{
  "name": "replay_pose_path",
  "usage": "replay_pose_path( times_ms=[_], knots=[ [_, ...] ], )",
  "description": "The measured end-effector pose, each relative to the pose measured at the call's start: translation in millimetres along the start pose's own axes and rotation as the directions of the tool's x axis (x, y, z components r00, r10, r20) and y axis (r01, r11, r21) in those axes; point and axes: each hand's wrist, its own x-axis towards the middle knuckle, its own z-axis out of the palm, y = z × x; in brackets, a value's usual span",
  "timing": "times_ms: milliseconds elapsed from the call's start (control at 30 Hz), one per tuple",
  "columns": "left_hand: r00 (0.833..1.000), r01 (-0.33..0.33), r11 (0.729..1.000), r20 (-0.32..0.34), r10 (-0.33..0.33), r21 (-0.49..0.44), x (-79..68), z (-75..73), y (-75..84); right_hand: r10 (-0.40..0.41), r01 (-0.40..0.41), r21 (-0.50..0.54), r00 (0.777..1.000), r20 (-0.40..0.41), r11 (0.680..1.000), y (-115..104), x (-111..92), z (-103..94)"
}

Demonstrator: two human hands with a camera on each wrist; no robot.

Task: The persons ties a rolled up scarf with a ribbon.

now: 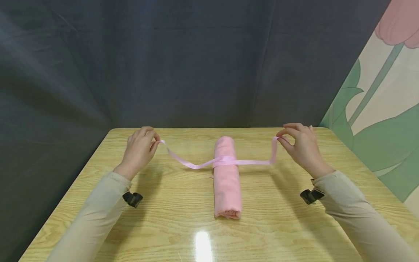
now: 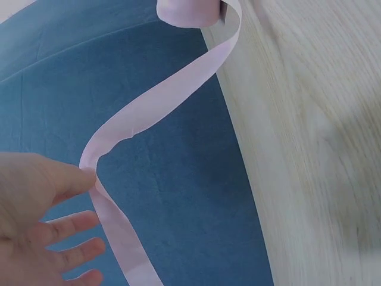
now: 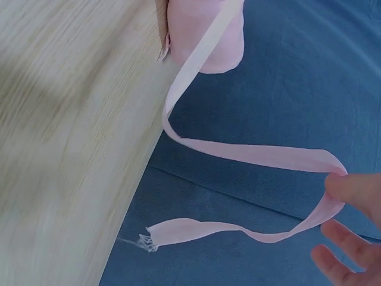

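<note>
A rolled pink cloth [image 1: 227, 189] lies lengthwise on the table, with a pink ribbon [image 1: 253, 162] crossing round its upper half. To the left of the roll, my left hand [image 1: 139, 149] pinches one length of the ribbon between thumb and fingers, above the table. My right hand [image 1: 302, 147] pinches the other length on the right side, also raised. Both lengths sag between the hands and the roll. In the right wrist view, a frayed ribbon end [image 3: 152, 235] hangs past the right fingers. The left wrist view shows the ribbon [image 2: 128, 244] running on below the left thumb.
The wood-grain table [image 1: 176, 200] runs back to a dark blue curtain [image 1: 190, 65]. At the right stands a wall panel with a painted tulip [image 1: 392, 54]. Small black devices sit on the left wrist [image 1: 132, 199] and right wrist [image 1: 311, 195].
</note>
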Motion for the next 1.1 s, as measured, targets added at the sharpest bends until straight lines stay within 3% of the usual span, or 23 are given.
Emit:
replay_pose_path(
  times_ms=[300, 600, 1100],
  knots=[
    [1.000, -0.011, 1.000, 0.001, 0.011, 0.005, 3.4, -2.0, 7.0, -0.007, 0.006, 0.016, 1.000, 0.016, 1.000, -4, 2, -0.5],
    [0.998, -0.030, 0.999, -0.052, 0.030, -0.011, 5.9, -1.5, 10.2, 0.009, -0.007, 0.060, 0.999, -0.033, 0.998, -6, 5, -2.9],
    [0.997, -0.021, 0.999, -0.075, 0.017, -0.048, 9.4, -2.7, 16.7, 0.024, -0.020, 0.092, 0.999, -0.045, 0.996, -10, 7, -3.0]
  ],
)
